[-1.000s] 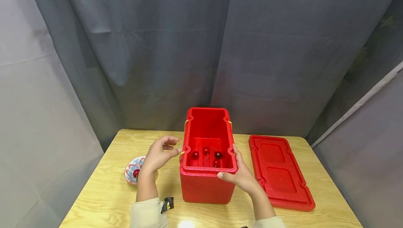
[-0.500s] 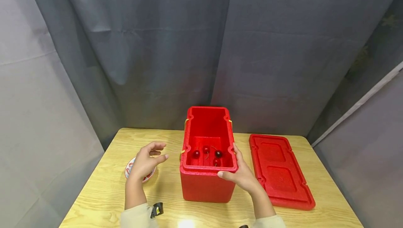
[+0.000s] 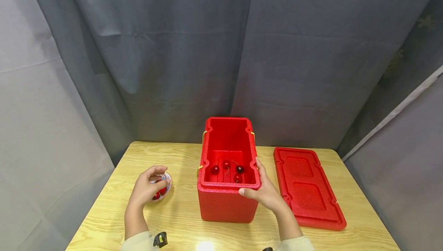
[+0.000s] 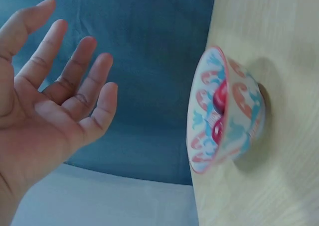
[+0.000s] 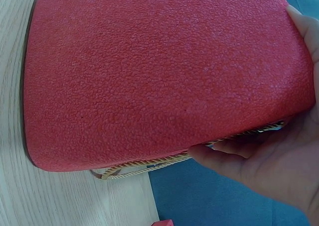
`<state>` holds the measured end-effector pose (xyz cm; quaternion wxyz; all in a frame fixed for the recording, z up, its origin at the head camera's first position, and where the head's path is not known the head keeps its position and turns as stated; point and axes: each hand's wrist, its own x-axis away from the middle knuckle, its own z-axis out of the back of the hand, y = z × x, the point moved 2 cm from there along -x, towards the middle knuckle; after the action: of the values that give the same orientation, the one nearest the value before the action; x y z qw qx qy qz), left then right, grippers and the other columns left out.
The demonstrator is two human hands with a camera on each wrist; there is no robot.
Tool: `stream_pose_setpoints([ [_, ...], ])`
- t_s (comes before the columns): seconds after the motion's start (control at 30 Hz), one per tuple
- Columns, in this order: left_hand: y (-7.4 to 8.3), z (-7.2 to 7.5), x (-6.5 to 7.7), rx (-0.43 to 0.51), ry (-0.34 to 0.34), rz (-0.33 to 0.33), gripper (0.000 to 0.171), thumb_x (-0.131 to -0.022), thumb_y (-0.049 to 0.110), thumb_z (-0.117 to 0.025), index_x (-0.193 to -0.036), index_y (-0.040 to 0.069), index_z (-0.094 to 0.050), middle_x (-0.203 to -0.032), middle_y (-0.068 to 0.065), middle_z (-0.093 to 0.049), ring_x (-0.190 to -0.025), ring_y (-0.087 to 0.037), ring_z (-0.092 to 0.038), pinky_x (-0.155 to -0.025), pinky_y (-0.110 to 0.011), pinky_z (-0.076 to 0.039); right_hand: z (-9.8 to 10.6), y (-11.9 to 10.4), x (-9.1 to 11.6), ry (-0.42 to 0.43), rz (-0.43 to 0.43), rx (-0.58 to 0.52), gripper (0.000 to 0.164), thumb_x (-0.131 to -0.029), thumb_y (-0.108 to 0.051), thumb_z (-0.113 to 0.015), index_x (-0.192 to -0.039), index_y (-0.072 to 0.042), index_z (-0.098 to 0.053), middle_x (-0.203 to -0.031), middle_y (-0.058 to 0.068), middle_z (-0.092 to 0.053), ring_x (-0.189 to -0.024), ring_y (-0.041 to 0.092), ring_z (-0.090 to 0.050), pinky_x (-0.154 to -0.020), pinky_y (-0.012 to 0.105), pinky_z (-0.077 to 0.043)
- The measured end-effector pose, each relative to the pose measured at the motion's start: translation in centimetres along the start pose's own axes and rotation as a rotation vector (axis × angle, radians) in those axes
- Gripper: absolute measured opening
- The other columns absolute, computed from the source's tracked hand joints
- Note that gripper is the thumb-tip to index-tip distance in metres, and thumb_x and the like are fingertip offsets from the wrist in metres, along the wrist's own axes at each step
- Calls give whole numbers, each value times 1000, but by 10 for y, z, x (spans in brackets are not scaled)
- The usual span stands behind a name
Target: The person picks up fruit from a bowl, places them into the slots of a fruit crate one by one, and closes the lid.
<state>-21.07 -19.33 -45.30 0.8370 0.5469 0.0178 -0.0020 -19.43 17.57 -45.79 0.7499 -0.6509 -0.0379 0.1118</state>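
Note:
My left hand (image 3: 144, 190), palm sideways and fingers loosely bent, hovers over a small patterned bowl (image 3: 170, 180), hiding part of it in the head view. The left wrist view shows that hand (image 4: 55, 104) holding nothing, apart from the bowl (image 4: 242, 104) with its red cherries (image 4: 220, 97). In the middle stands a red foam box (image 3: 226, 206) without its lid; several cherries with stems (image 3: 226, 164) lie on its floor. My right hand (image 3: 266, 195) grips the box's near right corner, thumb on the front rim and fingers along the side, beside a gold cord (image 5: 144, 162).
A red foam lid (image 3: 309, 189) lies flat on the wooden table (image 3: 187, 208), right of the box. Grey curtains (image 3: 183, 58) hang behind the table and at both sides. A gold cord handle (image 3: 199, 169) sits on the box's left side.
My left hand has moved left and toward me, from beside the box's left rim to over the bowl. My right hand keeps its grip on the box, which stays put.

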Motion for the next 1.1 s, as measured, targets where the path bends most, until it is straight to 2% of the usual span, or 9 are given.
stream_pose_setpoints([
  [0.23, -21, 7, 1, 17, 32, 35, 38, -80, 8, -71, -117, 9, -60, -117, -11, -56, -108, -32, -51, -81, -42, -48, -1, -5, 1, -6, -28, 1, 109, -69, -18, -80, -149, -20, -5, -141, 11, -34, -119, 34, -42, -81, 40, -50],
  [0.4, -32, 12, 2, -11, 43, 57, 40, -80, 10, -72, -117, 7, -60, -118, -14, -56, -108, -34, -51, -81, -41, -47, -4, -26, 9, -16, -40, -4, 109, -70, -14, -78, -149, -11, -3, -141, 17, -32, -120, 37, -41, -81, 41, -50],
  [0.53, -42, 16, 1, -16, 41, 69, 43, -80, 11, -72, -121, 7, -58, -122, -16, -54, -110, -38, -49, -83, -43, -46, -6, -35, 12, -17, -33, 8, 107, -71, -16, -77, -148, -9, -3, -142, 17, -31, -120, 37, -40, -82, 40, -49],
  [0.63, -48, 18, -1, -18, 40, 75, 46, -79, 9, -72, -122, 7, -57, -123, -18, -53, -112, -39, -48, -85, -45, -45, -4, -27, 8, -18, -20, 6, 109, -70, -17, -78, -149, -10, -3, -142, 17, -31, -120, 38, -40, -82, 40, -49],
  [0.8, -58, 19, -6, -29, 31, 92, 48, -78, 7, -72, -123, 4, -56, -124, -20, -52, -114, -40, -47, -87, -46, -44, 0, -2, 0, -12, -8, -2, 110, -69, -19, -80, -149, -21, -5, -142, 11, -33, -120, 34, -41, -80, 40, -50],
  [1.1, -78, 17, -17, -11, 8, 144, 49, -78, 6, -72, -124, 0, -55, -127, -20, -51, -111, -37, -50, -82, -40, -48, 0, 0, 0, -1, -2, 4, 108, -69, -22, -80, -149, -24, -7, -141, 10, -34, -119, 34, -42, -81, 39, -50],
])
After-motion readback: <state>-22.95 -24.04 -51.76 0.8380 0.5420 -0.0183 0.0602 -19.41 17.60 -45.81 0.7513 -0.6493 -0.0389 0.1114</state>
